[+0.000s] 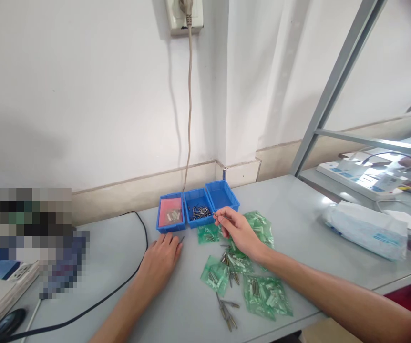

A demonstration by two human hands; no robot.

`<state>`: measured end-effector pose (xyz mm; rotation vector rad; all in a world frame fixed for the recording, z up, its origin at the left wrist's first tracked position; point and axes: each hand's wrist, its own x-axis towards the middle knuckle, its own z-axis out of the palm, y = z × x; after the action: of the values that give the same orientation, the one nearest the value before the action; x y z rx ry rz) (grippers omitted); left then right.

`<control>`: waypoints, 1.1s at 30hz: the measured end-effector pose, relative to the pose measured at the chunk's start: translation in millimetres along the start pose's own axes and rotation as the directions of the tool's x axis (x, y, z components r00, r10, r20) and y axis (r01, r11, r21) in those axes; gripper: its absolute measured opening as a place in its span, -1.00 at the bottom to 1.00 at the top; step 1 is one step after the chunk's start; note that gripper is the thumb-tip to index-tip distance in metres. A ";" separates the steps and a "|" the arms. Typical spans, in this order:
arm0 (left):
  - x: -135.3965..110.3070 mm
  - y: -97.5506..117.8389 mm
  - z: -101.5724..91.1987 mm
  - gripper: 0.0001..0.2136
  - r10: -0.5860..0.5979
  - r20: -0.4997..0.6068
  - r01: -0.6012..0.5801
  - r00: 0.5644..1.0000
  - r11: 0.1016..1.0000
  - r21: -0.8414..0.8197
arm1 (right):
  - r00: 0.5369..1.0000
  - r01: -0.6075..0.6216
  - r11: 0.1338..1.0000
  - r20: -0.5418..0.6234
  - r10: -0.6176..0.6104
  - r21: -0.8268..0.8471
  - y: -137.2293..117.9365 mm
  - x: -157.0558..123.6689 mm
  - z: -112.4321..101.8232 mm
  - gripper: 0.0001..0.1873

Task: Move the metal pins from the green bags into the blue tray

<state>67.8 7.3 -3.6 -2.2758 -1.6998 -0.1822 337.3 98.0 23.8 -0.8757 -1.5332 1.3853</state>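
My right hand [239, 231] is raised over the bags beside the middle bin, thumb and fingers pinched on a small thin metal pin whose details are too small to read. My left hand [160, 257] rests on the table in front of the left bin, fingers curled; the tip of a thin grey rod [181, 239] shows at its thumb. Dark metal pins [201, 212] lie heaped in the middle blue bin [194, 195]. Green plastic bags [215, 276] of metal parts lie under and around my right hand. Loose metal pins [227, 314] lie nearer the front edge.
The left blue bin [159, 224] holds a pink sheet [168, 205] and small pale pieces. A third blue bin [221, 190] stands at the right. A black cable [119, 288] crosses the left side, near a mouse [8, 321]. A white plastic package [366, 228] lies right, beside a metal frame.
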 end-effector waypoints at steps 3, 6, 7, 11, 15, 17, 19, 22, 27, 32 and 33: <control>-0.7 -1.3 1.9 -0.73 0.007 -0.005 -0.007 1.000 1.000 -0.006 | 1.000 -0.006 1.000 -0.002 0.006 0.003 0.5 0.5 -0.2 -0.73; -1.3 -1.9 3.0 -0.72 0.005 -0.022 -0.005 1.000 1.000 -0.010 | 1.000 -0.003 1.000 -0.005 0.003 0.006 2.7 0.9 -0.8 -0.73; -1.4 -2.0 3.4 -0.71 0.004 -0.027 -0.004 1.000 1.000 -0.010 | 1.000 -0.001 1.000 -0.003 0.001 0.008 3.5 0.9 -1.0 -0.73; -1.4 -1.9 4.8 -0.68 0.010 -0.046 -0.011 0.999 1.000 -0.015 | 1.000 0.010 1.000 0.005 -0.010 0.014 4.3 0.1 -1.4 -0.74; -1.1 -2.0 6.0 -0.67 0.009 -0.068 -0.011 0.998 0.999 -0.036 | 1.000 0.010 1.000 0.001 -0.010 0.007 2.6 0.1 -1.0 -0.75; -1.0 -2.1 6.1 -0.67 -0.002 -0.077 -0.002 0.997 0.999 -0.045 | 1.000 0.010 1.000 -0.003 -0.010 0.013 2.4 0.6 -0.9 -0.74; -0.8 -2.2 5.8 -0.68 -0.006 -0.075 0.003 0.997 0.999 -0.047 | 1.000 0.009 1.000 -0.005 -0.009 0.020 2.4 0.8 -1.2 -0.73; -0.4 -2.1 4.6 -0.70 -0.003 -0.063 -0.001 0.998 0.998 -0.056 | 1.000 0.010 1.000 0.011 -0.010 0.020 1.5 -0.3 -1.9 -0.72; 0.1 -1.6 3.1 -0.71 -0.003 -0.048 -0.001 0.999 0.997 -0.075 | 0.999 0.004 1.000 0.050 -0.004 0.013 -0.6 -3.2 -2.4 -0.73; 0.3 -2.2 3.1 -0.69 -0.002 -0.011 0.001 1.000 0.999 -0.048 | 0.994 -0.032 0.995 0.103 0.022 0.094 -2.9 -3.9 -0.9 -0.66; 0.4 -2.3 2.9 -0.68 -0.002 -0.009 0.001 1.000 0.999 -0.046 | 0.994 -0.044 0.993 0.108 0.032 0.106 -3.3 -4.0 -0.7 -0.64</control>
<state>65.5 9.2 -5.8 -2.3032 -1.7103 -0.2336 339.6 94.2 26.6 -0.7793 -1.5116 1.5492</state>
